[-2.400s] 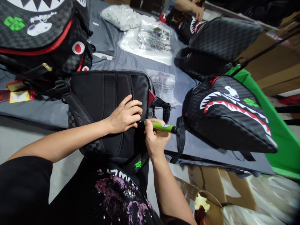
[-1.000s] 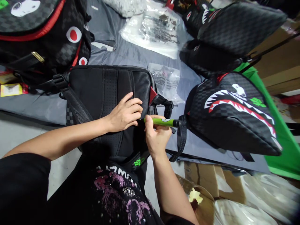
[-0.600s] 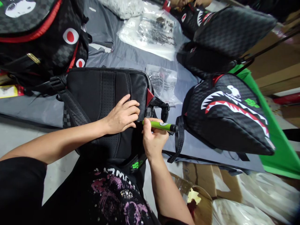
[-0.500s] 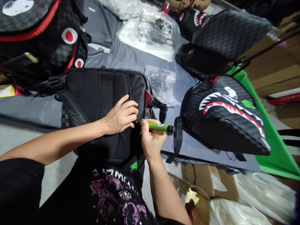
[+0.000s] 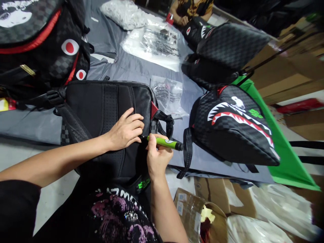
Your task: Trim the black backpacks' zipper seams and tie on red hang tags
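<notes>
Little has changed: left of the frame's centre, the left hand (image 5: 126, 131) stays spread on the black backpack (image 5: 84, 104); the right hand (image 5: 158, 161) still pinches the green pen-like tool (image 5: 162, 141), seemingly working one spot.

The left hand (image 5: 126, 131) rests on a black backpack (image 5: 84, 101); the right hand (image 5: 157, 161) grips a green pen (image 5: 167, 142).

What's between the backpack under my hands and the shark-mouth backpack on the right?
In the head view: a small clear plastic bag on the grey cloth, black straps, and, partly, your right hand holding a green pen.
</notes>
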{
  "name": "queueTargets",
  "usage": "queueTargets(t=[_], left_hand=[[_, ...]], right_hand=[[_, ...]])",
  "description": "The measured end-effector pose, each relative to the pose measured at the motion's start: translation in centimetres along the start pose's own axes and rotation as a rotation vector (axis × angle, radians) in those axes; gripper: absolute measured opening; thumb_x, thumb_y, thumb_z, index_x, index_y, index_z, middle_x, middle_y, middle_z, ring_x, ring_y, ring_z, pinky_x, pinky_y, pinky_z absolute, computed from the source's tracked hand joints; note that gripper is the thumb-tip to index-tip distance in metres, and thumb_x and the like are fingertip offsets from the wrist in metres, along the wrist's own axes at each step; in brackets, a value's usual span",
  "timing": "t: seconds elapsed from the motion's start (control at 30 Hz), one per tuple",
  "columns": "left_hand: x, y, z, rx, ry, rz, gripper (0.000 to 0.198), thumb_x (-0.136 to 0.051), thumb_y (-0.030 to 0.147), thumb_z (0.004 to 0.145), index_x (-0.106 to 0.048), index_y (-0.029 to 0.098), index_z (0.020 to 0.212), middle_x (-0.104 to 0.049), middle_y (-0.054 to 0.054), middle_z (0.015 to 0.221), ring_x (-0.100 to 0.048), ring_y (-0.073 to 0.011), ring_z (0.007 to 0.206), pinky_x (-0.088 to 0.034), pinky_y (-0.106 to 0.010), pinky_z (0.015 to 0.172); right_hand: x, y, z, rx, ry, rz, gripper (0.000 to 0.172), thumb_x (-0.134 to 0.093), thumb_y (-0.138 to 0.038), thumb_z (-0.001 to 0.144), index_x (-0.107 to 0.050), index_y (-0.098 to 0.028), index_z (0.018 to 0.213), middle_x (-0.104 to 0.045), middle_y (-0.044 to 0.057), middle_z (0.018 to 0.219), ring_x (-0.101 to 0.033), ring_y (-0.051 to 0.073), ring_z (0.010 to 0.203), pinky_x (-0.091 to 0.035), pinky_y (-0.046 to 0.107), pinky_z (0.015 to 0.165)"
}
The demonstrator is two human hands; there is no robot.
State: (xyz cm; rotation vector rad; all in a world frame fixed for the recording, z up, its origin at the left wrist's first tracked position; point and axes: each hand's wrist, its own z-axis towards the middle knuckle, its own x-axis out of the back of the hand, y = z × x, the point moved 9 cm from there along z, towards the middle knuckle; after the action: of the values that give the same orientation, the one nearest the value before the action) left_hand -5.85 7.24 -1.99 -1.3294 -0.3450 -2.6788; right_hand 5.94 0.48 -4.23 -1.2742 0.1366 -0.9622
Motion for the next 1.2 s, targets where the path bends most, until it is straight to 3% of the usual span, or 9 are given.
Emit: queueTargets(t=[0.5,0.8,1.2], left_hand=[[0.3,0.1,0.1,0.002,0.002,0.026,0.014,-0.061,0.031,0.090,-0.061,0.017,0.087,-0.069,-0.005,0.100,-0.054,-0.0258,0.118,-0.027,-0.056,0.117],[0.6,0.5,0.1,-0.004,0.014,0.046,0.014,-0.062,0.031,0.089,-0.061,0.017,0.087,-0.069,-0.005,0.100,-0.055,-0.0251,0.117,-0.026,-0.055,0.118],[1.2,1.2,1.0,-0.021,-0.122,0.158,0.018,-0.063,0.034,0.089,-0.062,0.016,0.089,-0.068,-0.006,0.102,-0.053,-0.0257,0.115,-0.026,-0.055,0.115]], right_hand=[[0.1,0.0,0.2,0.031,-0.030,-0.018,0.022,-0.059,-0.038,0.091,-0.064,-0.017,0.086,-0.067,0.003,0.076,-0.064,0.015,0.065,-0.051,0.028,0.062],[0.1,-0.5,0.2,0.047,-0.087,0.015,0.019,-0.061,-0.035,0.090,-0.065,-0.017,0.086,-0.066,0.001,0.074,-0.060,0.012,0.057,-0.049,0.027,0.057],[0.4,-0.3,-0.1,0.034,-0.090,0.038,0.020,-0.060,-0.036,0.090,-0.066,-0.017,0.091,-0.068,0.003,0.078,-0.062,0.014,0.062,-0.051,0.029,0.060]])
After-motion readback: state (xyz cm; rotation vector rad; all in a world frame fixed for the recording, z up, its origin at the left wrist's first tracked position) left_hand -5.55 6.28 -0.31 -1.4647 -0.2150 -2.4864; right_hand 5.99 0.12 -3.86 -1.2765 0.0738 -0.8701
